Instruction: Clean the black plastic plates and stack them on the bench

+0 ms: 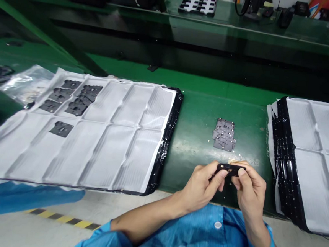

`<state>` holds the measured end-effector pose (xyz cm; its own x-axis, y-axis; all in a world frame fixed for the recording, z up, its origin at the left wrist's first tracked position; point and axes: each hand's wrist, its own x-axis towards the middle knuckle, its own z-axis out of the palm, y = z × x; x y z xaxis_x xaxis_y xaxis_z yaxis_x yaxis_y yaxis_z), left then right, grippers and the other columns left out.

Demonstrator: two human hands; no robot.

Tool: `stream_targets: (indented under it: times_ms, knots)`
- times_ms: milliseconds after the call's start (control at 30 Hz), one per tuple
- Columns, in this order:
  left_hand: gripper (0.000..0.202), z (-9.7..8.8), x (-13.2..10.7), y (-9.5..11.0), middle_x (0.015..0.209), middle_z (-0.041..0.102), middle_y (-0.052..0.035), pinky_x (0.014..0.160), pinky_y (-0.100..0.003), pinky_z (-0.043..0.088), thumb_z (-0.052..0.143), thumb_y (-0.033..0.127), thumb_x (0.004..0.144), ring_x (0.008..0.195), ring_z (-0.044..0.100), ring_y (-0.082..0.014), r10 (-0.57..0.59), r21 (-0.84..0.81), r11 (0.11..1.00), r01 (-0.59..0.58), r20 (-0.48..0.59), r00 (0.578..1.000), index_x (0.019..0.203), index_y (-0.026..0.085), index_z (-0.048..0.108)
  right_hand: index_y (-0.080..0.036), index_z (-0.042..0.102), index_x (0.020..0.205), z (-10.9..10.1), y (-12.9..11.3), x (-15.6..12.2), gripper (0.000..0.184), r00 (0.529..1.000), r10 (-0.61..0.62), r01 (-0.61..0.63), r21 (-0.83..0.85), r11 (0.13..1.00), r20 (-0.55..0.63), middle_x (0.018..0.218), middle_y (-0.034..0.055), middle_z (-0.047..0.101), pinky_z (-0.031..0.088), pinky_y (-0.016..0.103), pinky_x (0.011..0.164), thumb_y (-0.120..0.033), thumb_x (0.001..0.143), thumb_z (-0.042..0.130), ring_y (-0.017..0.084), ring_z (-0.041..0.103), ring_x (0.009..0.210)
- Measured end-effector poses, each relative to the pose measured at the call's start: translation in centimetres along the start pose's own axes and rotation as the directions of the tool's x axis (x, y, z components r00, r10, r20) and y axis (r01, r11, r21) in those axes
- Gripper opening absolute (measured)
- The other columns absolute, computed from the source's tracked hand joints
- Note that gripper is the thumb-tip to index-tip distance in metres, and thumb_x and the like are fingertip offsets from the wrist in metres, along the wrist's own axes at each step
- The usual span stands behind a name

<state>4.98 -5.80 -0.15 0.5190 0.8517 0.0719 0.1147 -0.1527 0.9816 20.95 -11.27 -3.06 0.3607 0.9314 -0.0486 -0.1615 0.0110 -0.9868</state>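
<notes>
Between my two hands is a small flat black plastic part (231, 170), held edge-on above the front of the green bench. My left hand (205, 183) pinches its left end between thumb and fingers. At its other end, my right hand (249, 186) grips with the thumb on the near face. Just beyond my fingers lies a small heap of pale bits (233, 160). Farther back, several dark flat plates (224, 134) rest overlapped on the bench, with pale crumbs around them.
To the left, a white-lined compartment tray (123, 135) carries several dark plates (62, 128). A stack of black trays (290, 169) with white lining stands at right. A clear plastic bag (26, 84) lies at far left. Behind is a raised green shelf (168, 14).
</notes>
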Motion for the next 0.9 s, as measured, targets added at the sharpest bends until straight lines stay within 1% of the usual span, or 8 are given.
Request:
stream_targets:
  times_ms: [100,233,367,533,633,700,800,900]
  knots:
    - [0.035,0.08,0.0,-0.06,0.058,0.057,0.0056,0.057,-0.021,0.042,0.05,0.028,0.112,0.049,0.053,-0.0076,0.004,0.007,1.0,-0.004,-0.001,1.0,0.078,0.021,0.054,-0.02,0.083,0.099,-0.07,0.12,0.17,0.021,1.0,0.004,-0.004,-0.009,1.0,-0.01,0.097,0.0047,0.07,0.039,0.024,0.048,-0.032,0.105,0.067,0.007,0.046,0.055]
    - [0.036,0.15,-0.18,-0.17,0.058,0.056,0.0059,0.057,-0.021,0.041,0.05,0.027,0.112,0.048,0.051,-0.0073,0.016,0.012,1.0,-0.016,0.006,1.0,0.077,0.02,0.054,-0.02,0.083,0.097,-0.21,0.37,0.24,0.022,1.0,-0.002,0.002,0.002,1.0,-0.004,0.094,0.0032,0.068,0.036,0.023,0.047,-0.03,0.105,0.066,0.007,0.044,0.054]
    - [0.037,0.25,-0.25,-0.27,0.058,0.057,0.005,0.056,-0.021,0.041,0.05,0.029,0.112,0.049,0.051,-0.008,0.007,0.025,1.0,-0.008,0.01,1.0,0.077,0.02,0.055,-0.019,0.082,0.096,-0.35,0.57,0.14,0.021,1.0,-0.002,0.002,0.0,1.0,0.002,0.093,0.0027,0.067,0.034,0.023,0.046,-0.028,0.105,0.065,0.006,0.042,0.053]
    - [0.038,0.26,-0.07,-0.33,0.057,0.056,0.0052,0.055,-0.022,0.04,0.048,0.032,0.113,0.048,0.049,-0.0083,-0.009,0.031,0.999,0.009,0.021,1.0,0.077,0.021,0.054,-0.02,0.082,0.097,-0.45,0.65,-0.13,0.019,0.999,-0.037,0.038,-0.034,0.999,0.016,0.092,0.0032,0.066,0.04,0.025,0.054,-0.022,0.101,0.064,0.01,0.049,0.061]
    - [0.039,0.13,-0.03,-0.31,0.057,0.055,0.0055,0.055,-0.022,0.041,0.048,0.033,0.113,0.047,0.048,-0.0079,-0.002,0.033,0.999,0.002,0.017,1.0,0.077,0.021,0.054,-0.02,0.083,0.101,-0.46,0.56,-0.18,0.019,1.0,-0.014,0.015,-0.033,0.999,0.016,0.098,0.0054,0.069,0.042,0.025,0.054,-0.026,0.102,0.065,0.011,0.051,0.063]
    - [0.04,0.07,-0.06,-0.34,0.058,0.056,0.005,0.056,-0.022,0.041,0.047,0.035,0.113,0.048,0.049,-0.0082,0.0,0.043,0.999,-0.001,0.015,1.0,0.077,0.021,0.054,-0.02,0.084,0.103,-0.4,0.45,-0.11,0.02,1.0,0.0,0.0,-0.019,1.0,0.013,0.102,0.0065,0.07,0.042,0.025,0.053,-0.03,0.103,0.066,0.01,0.05,0.061]
    - [0.041,0.04,-0.12,-0.46,0.059,0.058,0.004,0.057,-0.022,0.042,0.047,0.037,0.114,0.049,0.05,-0.0086,0.001,0.056,0.998,-0.002,0.016,1.0,0.076,0.021,0.055,-0.018,0.083,0.099,-0.23,0.32,0.08,0.023,1.0,0.011,-0.011,-0.012,1.0,-0.002,0.099,0.0065,0.071,0.04,0.025,0.05,-0.035,0.103,0.068,0.009,0.046,0.057]
    - [0.04,0.08,-0.14,-0.65,0.061,0.059,0.0036,0.058,-0.022,0.042,0.048,0.035,0.113,0.051,0.052,-0.0088,0.007,0.062,0.998,-0.007,0.01,1.0,0.077,0.021,0.055,-0.018,0.082,0.096,-0.12,0.29,0.23,0.026,1.0,0.019,-0.019,-0.023,1.0,-0.008,0.094,0.0057,0.07,0.038,0.025,0.048,-0.038,0.104,0.068,0.009,0.044,0.055]
